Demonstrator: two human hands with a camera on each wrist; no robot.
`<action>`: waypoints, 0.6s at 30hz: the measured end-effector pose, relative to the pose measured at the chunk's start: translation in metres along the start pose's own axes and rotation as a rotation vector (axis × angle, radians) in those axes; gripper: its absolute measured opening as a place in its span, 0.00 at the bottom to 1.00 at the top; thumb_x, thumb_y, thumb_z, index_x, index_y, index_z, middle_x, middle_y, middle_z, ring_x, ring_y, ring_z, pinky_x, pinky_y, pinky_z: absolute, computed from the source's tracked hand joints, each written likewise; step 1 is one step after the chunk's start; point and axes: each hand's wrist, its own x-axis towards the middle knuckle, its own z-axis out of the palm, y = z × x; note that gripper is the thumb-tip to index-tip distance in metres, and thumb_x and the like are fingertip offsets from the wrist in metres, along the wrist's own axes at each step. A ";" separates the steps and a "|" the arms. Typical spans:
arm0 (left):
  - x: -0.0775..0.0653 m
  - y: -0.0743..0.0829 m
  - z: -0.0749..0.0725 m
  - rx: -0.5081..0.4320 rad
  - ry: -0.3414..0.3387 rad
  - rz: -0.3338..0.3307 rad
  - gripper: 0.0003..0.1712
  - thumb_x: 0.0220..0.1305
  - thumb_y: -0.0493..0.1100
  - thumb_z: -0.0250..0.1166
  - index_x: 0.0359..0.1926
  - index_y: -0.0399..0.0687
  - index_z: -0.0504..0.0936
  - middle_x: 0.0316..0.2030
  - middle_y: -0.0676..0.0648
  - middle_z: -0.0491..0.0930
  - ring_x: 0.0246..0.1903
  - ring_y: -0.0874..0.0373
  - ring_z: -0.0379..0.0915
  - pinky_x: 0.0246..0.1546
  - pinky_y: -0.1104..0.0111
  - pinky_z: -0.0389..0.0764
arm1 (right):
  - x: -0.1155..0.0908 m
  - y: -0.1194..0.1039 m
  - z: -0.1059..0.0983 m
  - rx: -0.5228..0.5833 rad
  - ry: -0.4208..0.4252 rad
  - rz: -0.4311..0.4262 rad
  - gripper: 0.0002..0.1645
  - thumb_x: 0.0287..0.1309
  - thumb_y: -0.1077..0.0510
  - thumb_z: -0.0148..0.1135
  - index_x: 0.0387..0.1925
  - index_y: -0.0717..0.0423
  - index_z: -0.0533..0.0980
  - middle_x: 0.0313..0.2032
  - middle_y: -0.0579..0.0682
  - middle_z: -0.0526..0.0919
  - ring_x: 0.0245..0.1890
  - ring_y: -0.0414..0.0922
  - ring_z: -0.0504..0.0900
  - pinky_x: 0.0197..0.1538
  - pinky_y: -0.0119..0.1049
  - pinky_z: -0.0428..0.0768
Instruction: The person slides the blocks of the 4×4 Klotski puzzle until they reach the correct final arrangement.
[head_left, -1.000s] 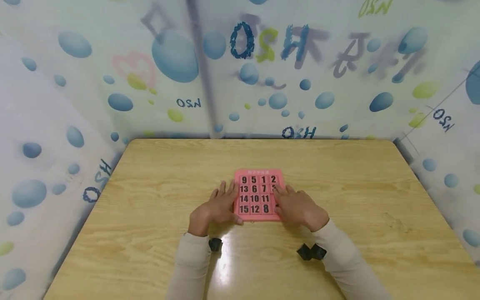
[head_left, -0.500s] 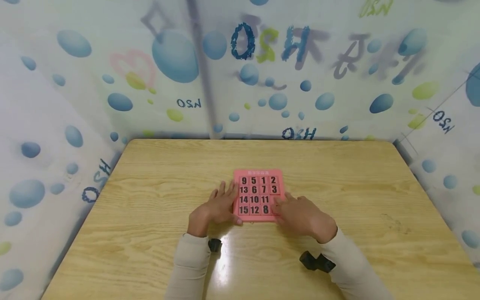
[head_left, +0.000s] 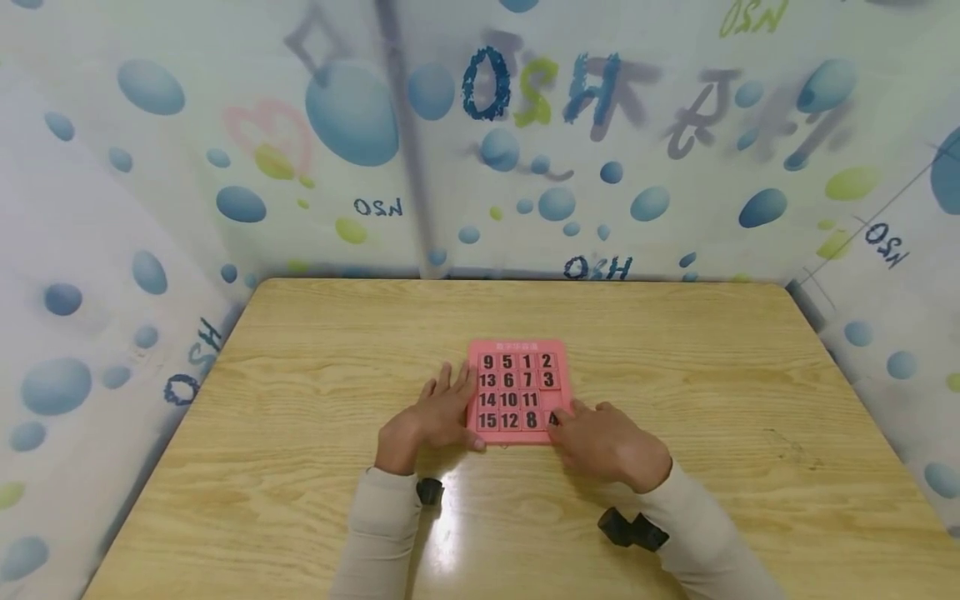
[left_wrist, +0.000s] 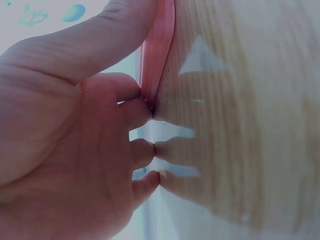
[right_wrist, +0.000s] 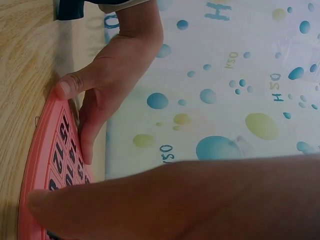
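Note:
A pink number slide puzzle [head_left: 520,437] lies flat on the table, its black-numbered tiles in rows. The right column shows 2, then 3, a gap, and the partly covered 4 tile [head_left: 552,418] at the near corner. My left hand [head_left: 435,415] holds the puzzle's left side, its thumb at the near left corner and its fingers spread along the edge. In the left wrist view, fingertips [left_wrist: 144,152] meet the tabletop beside the pink edge. My right hand [head_left: 609,442] is at the near right corner with fingertips on the 4 tile; its thumb [right_wrist: 45,202] overlaps the near rim.
The wooden table [head_left: 712,367] extends around the puzzle on all sides. Patterned wall sheets [head_left: 645,208] with blue and green drops stand behind it and at both sides. Black wrist-worn pieces [head_left: 633,529] hang below the sleeves, close over the tabletop.
My right hand has moved from the 3 tile toward the near right corner, uncovering the 3 and the gap below it. My left hand and the puzzle have stayed in place.

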 end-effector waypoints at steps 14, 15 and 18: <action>0.001 -0.003 0.000 0.017 0.004 0.031 0.67 0.55 0.53 0.74 0.78 0.41 0.35 0.78 0.39 0.31 0.76 0.39 0.19 0.76 0.47 0.33 | 0.009 0.009 0.003 0.114 0.013 -0.011 0.29 0.68 0.54 0.58 0.66 0.62 0.71 0.70 0.63 0.66 0.71 0.62 0.63 0.64 0.60 0.70; 0.002 -0.004 0.001 0.016 0.005 0.032 0.68 0.55 0.53 0.74 0.78 0.40 0.35 0.78 0.39 0.31 0.76 0.39 0.19 0.76 0.47 0.33 | 0.009 0.010 0.003 0.117 0.019 -0.017 0.29 0.68 0.53 0.58 0.66 0.63 0.71 0.70 0.64 0.66 0.71 0.62 0.63 0.64 0.59 0.71; 0.002 -0.005 0.001 0.014 0.002 0.028 0.68 0.55 0.53 0.74 0.79 0.41 0.35 0.78 0.39 0.31 0.76 0.39 0.19 0.76 0.47 0.33 | 0.011 0.012 0.005 0.122 0.037 -0.029 0.29 0.68 0.54 0.58 0.66 0.63 0.70 0.70 0.65 0.66 0.71 0.62 0.63 0.64 0.60 0.70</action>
